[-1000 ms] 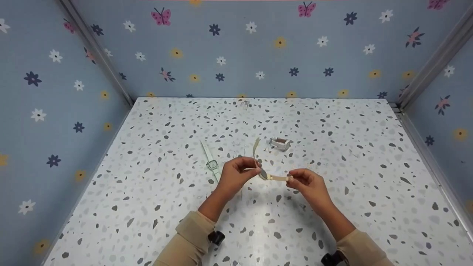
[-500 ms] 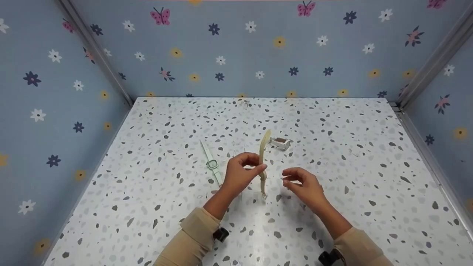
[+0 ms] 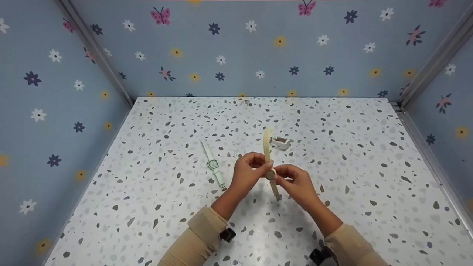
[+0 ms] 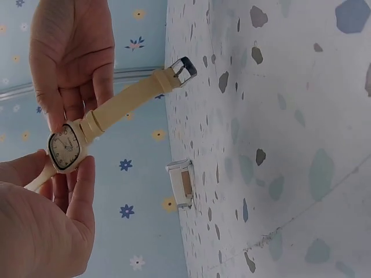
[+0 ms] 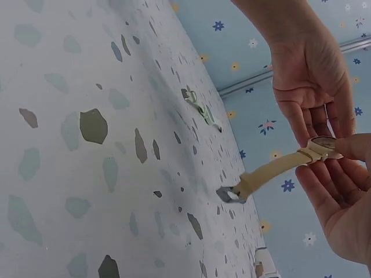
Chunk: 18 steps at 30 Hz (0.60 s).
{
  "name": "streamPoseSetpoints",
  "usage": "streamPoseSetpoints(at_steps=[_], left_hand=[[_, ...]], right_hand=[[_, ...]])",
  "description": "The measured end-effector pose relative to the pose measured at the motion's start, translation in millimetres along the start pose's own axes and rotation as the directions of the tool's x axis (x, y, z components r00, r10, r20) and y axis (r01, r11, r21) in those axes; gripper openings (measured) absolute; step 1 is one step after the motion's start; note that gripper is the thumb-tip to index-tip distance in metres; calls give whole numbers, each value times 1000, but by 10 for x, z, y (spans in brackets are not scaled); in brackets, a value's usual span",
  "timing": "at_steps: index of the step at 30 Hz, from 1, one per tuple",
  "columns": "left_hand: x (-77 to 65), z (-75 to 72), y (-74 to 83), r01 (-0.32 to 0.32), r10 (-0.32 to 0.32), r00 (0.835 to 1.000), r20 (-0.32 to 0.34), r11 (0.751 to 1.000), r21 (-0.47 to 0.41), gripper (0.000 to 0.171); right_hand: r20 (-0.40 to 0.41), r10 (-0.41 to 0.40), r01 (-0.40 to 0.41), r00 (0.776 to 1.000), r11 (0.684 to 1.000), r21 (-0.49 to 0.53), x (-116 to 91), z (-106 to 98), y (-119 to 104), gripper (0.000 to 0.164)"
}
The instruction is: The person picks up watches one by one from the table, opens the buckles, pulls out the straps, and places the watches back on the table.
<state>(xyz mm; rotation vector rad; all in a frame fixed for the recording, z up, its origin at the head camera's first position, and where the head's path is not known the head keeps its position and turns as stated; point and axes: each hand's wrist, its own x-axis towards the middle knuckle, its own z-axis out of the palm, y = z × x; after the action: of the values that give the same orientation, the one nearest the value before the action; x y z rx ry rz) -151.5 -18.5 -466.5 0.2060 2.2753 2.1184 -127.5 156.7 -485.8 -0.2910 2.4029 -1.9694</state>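
Note:
A cream wristwatch [image 3: 270, 174] is held up over the table, its strap unbuckled and hanging in two lengths. My left hand [image 3: 248, 173] pinches it between thumb and fingers at the upper edge of the case. My right hand [image 3: 298, 183] grips the case from the other side, thumb and fingertips on its rim. The left wrist view shows the square dial [image 4: 65, 147] with a dark border, and the silver buckle [image 4: 184, 70] at the strap's free end. In the right wrist view the buckle end [image 5: 232, 194] dangles below both hands.
A pale green watch [image 3: 213, 164] lies stretched out on the speckled table [image 3: 166, 207], left of my hands. Behind them stands a white watch [image 3: 281, 143] closed into a loop with a brown inside. Flowered panels [image 3: 244, 48] wall the table at the back and sides.
The cream watch has turned from lying across between both hands to hanging upright. My right hand let go of the strap end, then moved left and took hold of the case.

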Motion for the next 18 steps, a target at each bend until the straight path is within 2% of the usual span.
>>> streamPoseSetpoints(at_steps=[3,6,8,11,18], left_hand=[[-30,-41,82,38,-33,998,55,994,-100,17],[-29,-65,81,77,-58,993,104,979,-187,17],[-9,-66,21,78,-52,991,127,975,-210,18],[2,-60,-8,88,-55,987,153,972,-219,18],[-14,-40,4,120,-82,980,179,969,-216,17]], right_hand=[[11,30,-32,999,991,127,1,-16,18,21],[42,69,-77,997,965,251,-5,-42,19,26],[65,89,-105,994,948,301,-5,-58,13,29],[91,107,-131,990,933,334,6,-77,4,32],[129,151,-186,980,927,326,28,-97,6,28]])
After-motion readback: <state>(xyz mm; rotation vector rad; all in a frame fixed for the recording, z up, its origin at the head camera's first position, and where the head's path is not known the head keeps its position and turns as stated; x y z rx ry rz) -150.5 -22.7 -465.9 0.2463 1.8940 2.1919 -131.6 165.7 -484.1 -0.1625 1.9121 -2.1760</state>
